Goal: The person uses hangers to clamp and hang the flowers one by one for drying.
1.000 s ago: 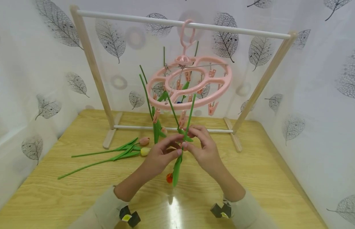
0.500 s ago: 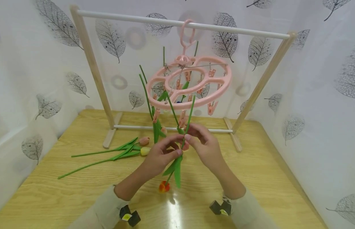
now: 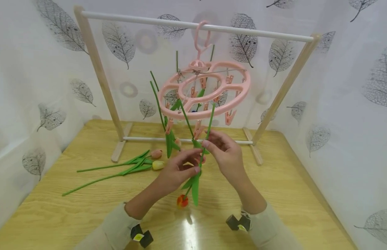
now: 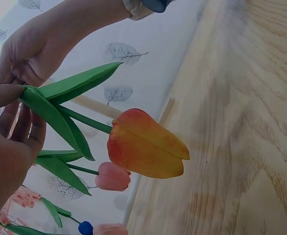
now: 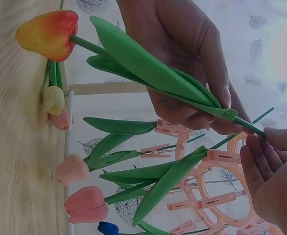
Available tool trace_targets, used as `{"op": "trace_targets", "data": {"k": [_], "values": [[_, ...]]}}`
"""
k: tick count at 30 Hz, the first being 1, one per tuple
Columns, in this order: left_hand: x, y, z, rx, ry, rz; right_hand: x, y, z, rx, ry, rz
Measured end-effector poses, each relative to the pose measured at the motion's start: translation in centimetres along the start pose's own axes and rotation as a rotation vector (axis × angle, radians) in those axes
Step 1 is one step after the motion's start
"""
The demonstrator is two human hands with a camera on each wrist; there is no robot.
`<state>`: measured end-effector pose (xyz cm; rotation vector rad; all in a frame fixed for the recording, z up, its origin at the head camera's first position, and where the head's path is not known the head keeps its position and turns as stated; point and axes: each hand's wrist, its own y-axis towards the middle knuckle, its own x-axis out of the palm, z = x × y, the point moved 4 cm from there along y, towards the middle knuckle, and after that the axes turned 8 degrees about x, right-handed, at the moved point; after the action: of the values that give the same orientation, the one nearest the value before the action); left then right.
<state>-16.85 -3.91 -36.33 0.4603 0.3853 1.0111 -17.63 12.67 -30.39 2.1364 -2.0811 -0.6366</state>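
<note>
Just below the front edge of the pink hanger [image 3: 196, 115], pinching the orange-red tulip [image 3: 182, 201] where its leaves [image 3: 195, 191] join the green stem [image 3: 210, 121], with thumb and fingers of the left hand [image 3: 177, 170] clamped there. Gripping the bare stem farther up between thumb and fingertips of the right hand [image 3: 227, 154], near a pink clip [image 3: 198, 129]. Holding the tulip tilted, bloom down, above the wooden table [image 3: 262, 198], in front of a pink tulip [image 5: 86, 204] hanging clipped by its stem. Working to the right of a yellow tulip [image 3: 158, 165] and a peach tulip [image 3: 156, 154] lying on the table, beneath a white rail [image 3: 134, 19] bearing the hanger.
</note>
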Motion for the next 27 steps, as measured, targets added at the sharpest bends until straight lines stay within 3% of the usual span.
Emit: {"op": "trace_targets", "data": {"k": [4, 7, 11, 14, 18, 23, 27], "values": [[-0.1, 0.0, 0.0, 0.005, -0.001, 0.008, -0.2, 0.1, -0.1, 0.000, 0.001, -0.016], [-0.2, 0.1, 0.0, 0.003, -0.008, 0.013, -1.3, 0.5, -0.4, -0.050, -0.006, 0.005], [-0.1, 0.2, 0.1, -0.007, -0.029, 0.010, -4.5, 1.9, -1.8, -0.279, -0.023, 0.101], [-0.2, 0.3, 0.2, -0.012, -0.034, 0.014, -7.0, 3.7, -3.3, -0.450, -0.099, 0.161], [-0.5, 0.3, 0.3, -0.019, -0.029, 0.024, -9.9, 6.8, -4.7, -0.531, -0.274, 0.183], [-0.7, 0.2, 0.4, -0.036, -0.029, 0.031, -12.2, 9.9, -5.6, -0.530, -0.462, 0.074], [-0.8, 0.1, 0.5, -0.042, -0.018, 0.035, -12.6, 11.4, -5.9, -0.533, -0.507, -0.068]]}}
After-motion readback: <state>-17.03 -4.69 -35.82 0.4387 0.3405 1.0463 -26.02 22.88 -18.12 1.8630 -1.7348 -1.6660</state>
